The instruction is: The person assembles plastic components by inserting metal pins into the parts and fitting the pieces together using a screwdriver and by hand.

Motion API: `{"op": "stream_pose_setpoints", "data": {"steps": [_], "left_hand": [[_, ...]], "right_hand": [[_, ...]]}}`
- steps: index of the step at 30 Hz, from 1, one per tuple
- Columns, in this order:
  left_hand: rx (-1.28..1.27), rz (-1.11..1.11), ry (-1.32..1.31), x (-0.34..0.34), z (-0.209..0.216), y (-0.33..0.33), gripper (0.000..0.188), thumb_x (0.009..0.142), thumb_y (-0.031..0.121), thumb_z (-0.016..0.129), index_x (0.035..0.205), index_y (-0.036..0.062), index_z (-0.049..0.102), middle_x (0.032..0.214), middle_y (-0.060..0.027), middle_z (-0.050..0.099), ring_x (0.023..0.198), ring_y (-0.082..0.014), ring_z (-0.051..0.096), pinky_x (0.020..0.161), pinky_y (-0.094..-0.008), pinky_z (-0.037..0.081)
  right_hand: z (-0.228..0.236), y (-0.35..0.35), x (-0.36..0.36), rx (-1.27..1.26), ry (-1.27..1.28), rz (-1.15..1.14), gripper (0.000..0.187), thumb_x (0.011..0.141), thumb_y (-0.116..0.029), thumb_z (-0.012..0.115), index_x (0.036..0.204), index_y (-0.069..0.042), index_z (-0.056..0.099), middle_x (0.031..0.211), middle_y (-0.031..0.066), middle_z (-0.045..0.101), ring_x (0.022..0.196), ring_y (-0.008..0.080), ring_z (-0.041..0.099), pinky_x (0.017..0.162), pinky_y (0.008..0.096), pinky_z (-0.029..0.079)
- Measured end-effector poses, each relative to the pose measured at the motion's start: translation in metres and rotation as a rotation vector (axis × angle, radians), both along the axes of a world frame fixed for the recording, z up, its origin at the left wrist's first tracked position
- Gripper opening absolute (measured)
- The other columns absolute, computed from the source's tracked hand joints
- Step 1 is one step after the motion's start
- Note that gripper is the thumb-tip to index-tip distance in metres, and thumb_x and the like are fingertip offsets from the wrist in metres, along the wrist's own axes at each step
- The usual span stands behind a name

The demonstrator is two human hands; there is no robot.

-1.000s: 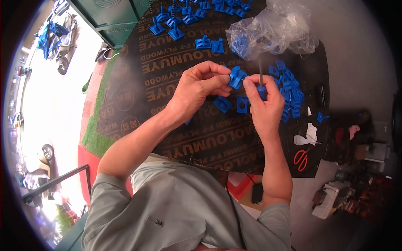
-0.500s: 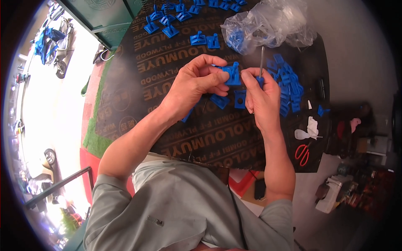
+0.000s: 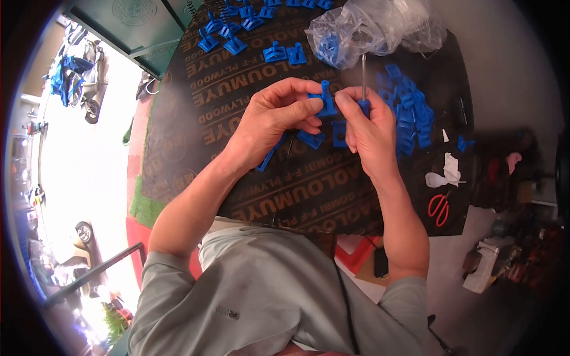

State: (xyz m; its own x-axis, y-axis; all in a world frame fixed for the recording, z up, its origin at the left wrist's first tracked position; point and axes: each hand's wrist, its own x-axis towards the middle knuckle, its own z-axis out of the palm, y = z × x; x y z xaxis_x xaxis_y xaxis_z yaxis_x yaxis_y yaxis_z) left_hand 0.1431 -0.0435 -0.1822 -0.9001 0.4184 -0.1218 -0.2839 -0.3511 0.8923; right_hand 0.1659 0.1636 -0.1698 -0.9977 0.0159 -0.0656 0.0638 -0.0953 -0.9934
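Between the thumb and fingers of my left hand (image 3: pixel 261 121) is a blue plastic part (image 3: pixel 328 107) with an upright peg. My right hand (image 3: pixel 375 130) is closed around the blue handle of a screwdriver (image 3: pixel 364 77), its metal shaft pointing away from me. The right fingertips are beside the blue part; whether they touch it I cannot tell. Below the hands, more loose blue pieces, one a flat plate (image 3: pixel 311 139), lie on the dark plywood tabletop (image 3: pixel 285 199). My fingers hide some of them.
A heap of blue plastic pieces (image 3: pixel 411 115) lies right of my right hand. Beyond it is a clear plastic bag (image 3: pixel 380 26). Several blue assemblies (image 3: pixel 235 45) stand at the far left. Red-handled scissors (image 3: pixel 439 210), white tissue (image 3: pixel 451 166) and a black pen-like object (image 3: pixel 462 111) lie near the right edge.
The view has shifted slightly. Both hands keep their holds on the blue part and the screwdriver; the part's angle differs a little.
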Motion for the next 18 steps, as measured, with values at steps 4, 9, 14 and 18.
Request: {"op": "stream_pose_setpoints", "data": {"steps": [4,9,14,18], "left_hand": [[-0.069,0.057,0.041,-0.0014,-0.0049,0.0006,0.024,0.105,0.016,0.075,0.126,0.0058,0.074,0.109,-0.0023,0.076,0.088,-0.0099,0.072,0.082,-0.0281,0.062],[-0.095,0.09,0.068,0.0008,-0.002,0.0025,0.02,0.104,0.013,0.075,0.122,0.0038,0.075,0.104,-0.0024,0.075,0.089,-0.0094,0.07,0.079,-0.0284,0.061],[-0.127,0.114,0.12,0.0001,-0.0051,0.0041,0.021,0.105,0.015,0.074,0.123,0.0037,0.075,0.115,-0.0038,0.077,0.094,-0.0106,0.073,0.087,-0.0288,0.062],[-0.158,0.094,0.089,-0.0025,-0.0077,0.0006,0.022,0.107,0.016,0.072,0.125,0.0029,0.074,0.117,-0.0052,0.077,0.097,-0.0124,0.073,0.09,-0.0306,0.062]], "right_hand": [[-0.0037,-0.0008,0.0008,0.038,0.042,-0.019,0.016,0.105,-0.021,0.076,0.103,-0.006,0.072,0.076,-0.0068,0.06,0.055,-0.0017,0.046,0.046,0.0192,0.034],[-0.0072,-0.0028,0.0017,0.135,0.093,-0.023,0.016,0.105,-0.02,0.075,0.102,-0.005,0.072,0.074,-0.0067,0.061,0.056,-0.001,0.047,0.047,0.0213,0.034],[-0.0054,-0.0047,0.0029,0.135,0.063,-0.01,0.017,0.105,-0.021,0.075,0.1,-0.005,0.071,0.074,-0.0061,0.062,0.056,-0.001,0.047,0.047,0.0213,0.034],[-0.0074,-0.006,0.0015,0.152,0.038,-0.005,0.017,0.105,-0.02,0.075,0.1,-0.005,0.071,0.073,-0.0065,0.062,0.056,-0.0012,0.047,0.048,0.0211,0.033]]}}
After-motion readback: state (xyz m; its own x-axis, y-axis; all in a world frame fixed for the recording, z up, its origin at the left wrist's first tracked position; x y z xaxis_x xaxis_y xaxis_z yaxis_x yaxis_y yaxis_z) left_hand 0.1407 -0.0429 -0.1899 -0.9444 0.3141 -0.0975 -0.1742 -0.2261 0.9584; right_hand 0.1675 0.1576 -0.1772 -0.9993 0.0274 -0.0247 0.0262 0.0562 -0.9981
